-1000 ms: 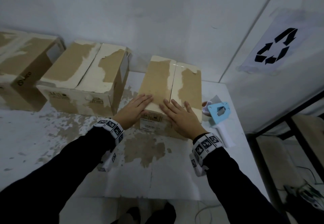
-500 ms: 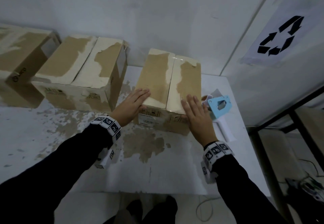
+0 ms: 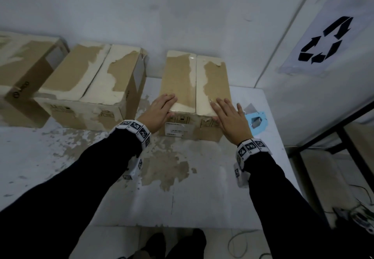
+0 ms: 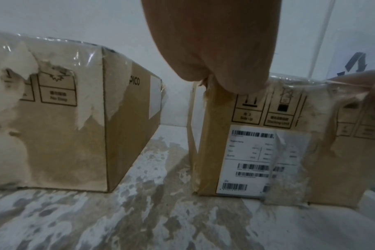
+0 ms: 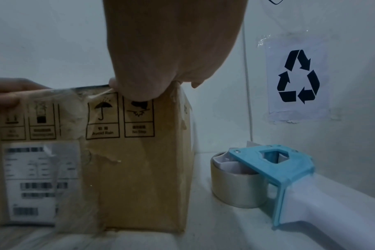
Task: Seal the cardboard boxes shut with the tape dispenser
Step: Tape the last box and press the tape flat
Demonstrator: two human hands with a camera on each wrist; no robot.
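- At far left we see a first cardboard box (image 3: 24, 70) partly cut off by the edge of the head view, its top patched with pale torn paper.
- Beside it, touching or nearly so, a second cardboard box (image 3: 95, 80) stands on the worn white table (image 3: 172, 204), its two top flaps closed along a centre seam; the left wrist view shows clear film over its scuffed front and a "No Step" mark.
- A narrow strip of table separates that box from the third cardboard box (image 3: 194, 84), the one we are working on, which sits toward the back of the table near the wall.
- Our left hand (image 3: 159, 110) lies on the near left corner of this box's top, fingers straight and flat on the flap, thumb over the front edge; it grasps nothing.
- A white barcode label (image 4: 261, 159) is stuck to the box's front face, under the handling symbols.
- Our right hand (image 3: 228, 117) lies on the near right corner of the same top, fingers spread and straight, pressing the flap without closing on it.
- Just right of the box, the tape dispenser (image 5: 274, 175) lies on its side on the table, untouched, its blue frame around a roll of clear tape and its white handle pointing toward us.
- On the right-hand wall, a taped paper sheet shows a black recycling sign (image 3: 325, 42).
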